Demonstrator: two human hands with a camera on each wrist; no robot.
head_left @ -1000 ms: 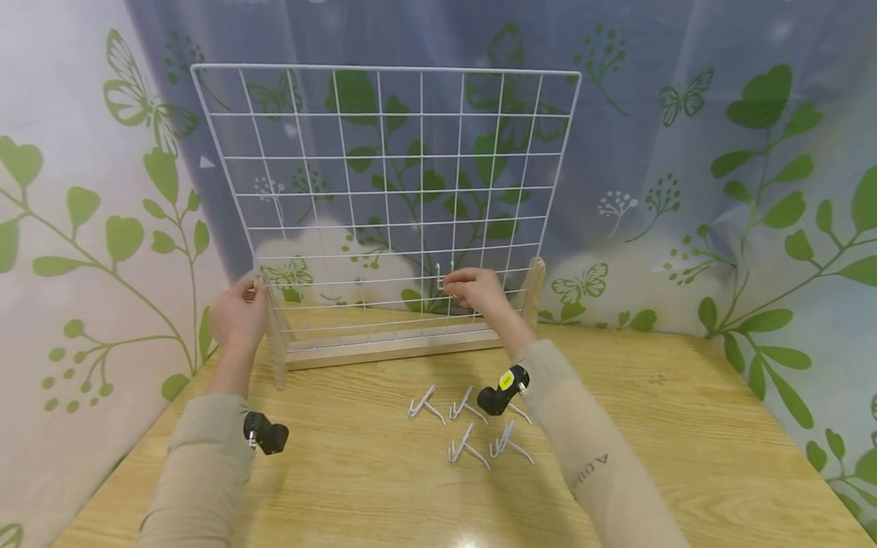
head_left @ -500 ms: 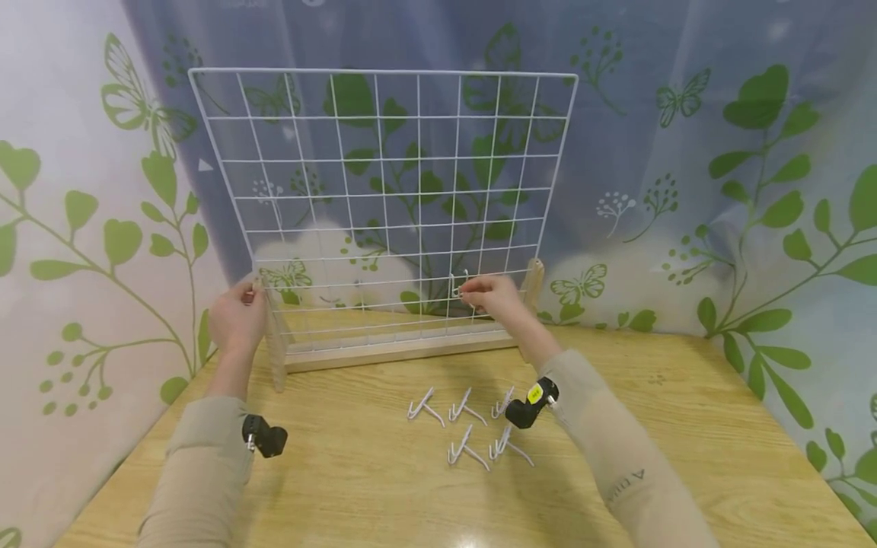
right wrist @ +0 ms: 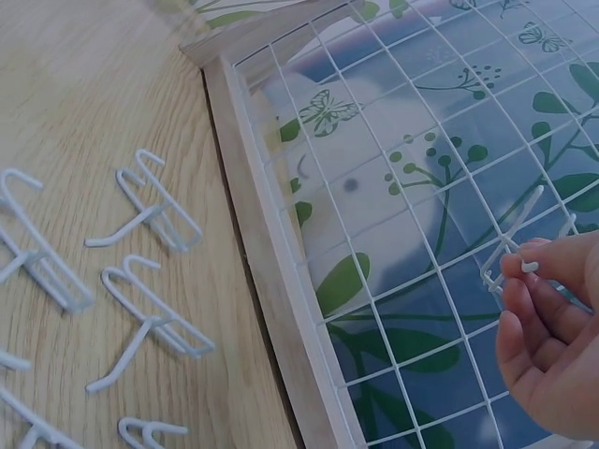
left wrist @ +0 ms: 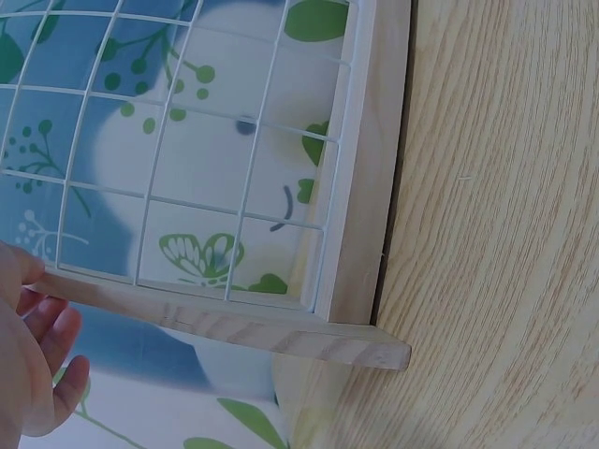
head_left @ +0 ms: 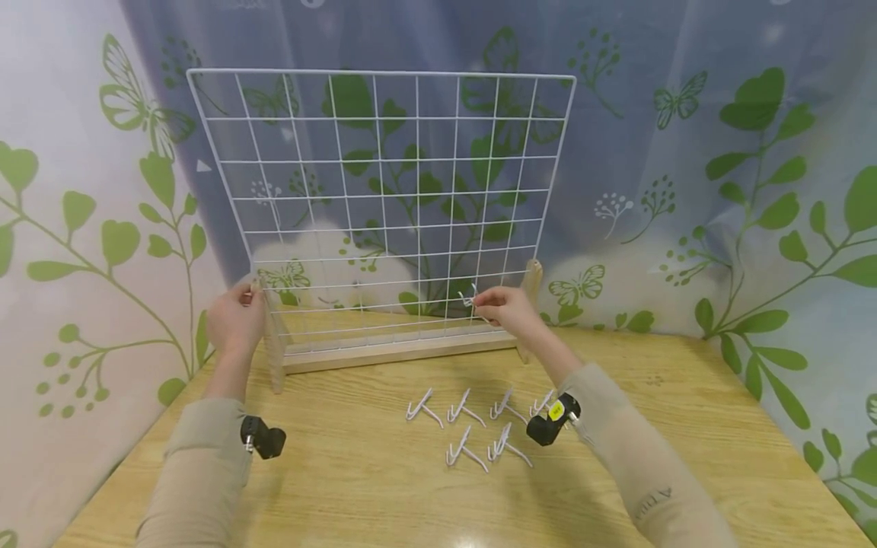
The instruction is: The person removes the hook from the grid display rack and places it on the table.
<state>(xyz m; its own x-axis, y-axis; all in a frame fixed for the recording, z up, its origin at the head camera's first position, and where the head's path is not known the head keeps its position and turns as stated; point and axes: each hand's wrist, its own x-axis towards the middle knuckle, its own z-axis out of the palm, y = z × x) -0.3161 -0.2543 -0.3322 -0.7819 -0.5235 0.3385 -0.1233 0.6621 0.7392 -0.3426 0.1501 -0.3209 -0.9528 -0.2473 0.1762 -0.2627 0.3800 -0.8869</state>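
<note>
A white wire grid panel (head_left: 397,119) stands upright in a pale wooden base (head_left: 404,353). At its left end my left hand (head_left: 236,321) pinches the top of the wooden side post (head_left: 275,346); the left wrist view shows that hand (left wrist: 37,351) at the post's upper end. Low at the right part of the grid, my right hand (head_left: 508,310) pinches a white wire hook (head_left: 467,299) by its prong. The hook's forked end tilts up toward the mesh in the right wrist view. Whether it touches the grid wires I cannot tell.
Several more white wire hooks (head_left: 467,450) lie in two rows on the wooden table (head_left: 356,457) before the stand. The camera on the right wrist partly covers one. A printed curtain (head_left: 644,251) hangs behind the grid.
My right hand has moved right and slightly down along the grid with the hook, whose forked end now leans more. My left hand stays at the post.
</note>
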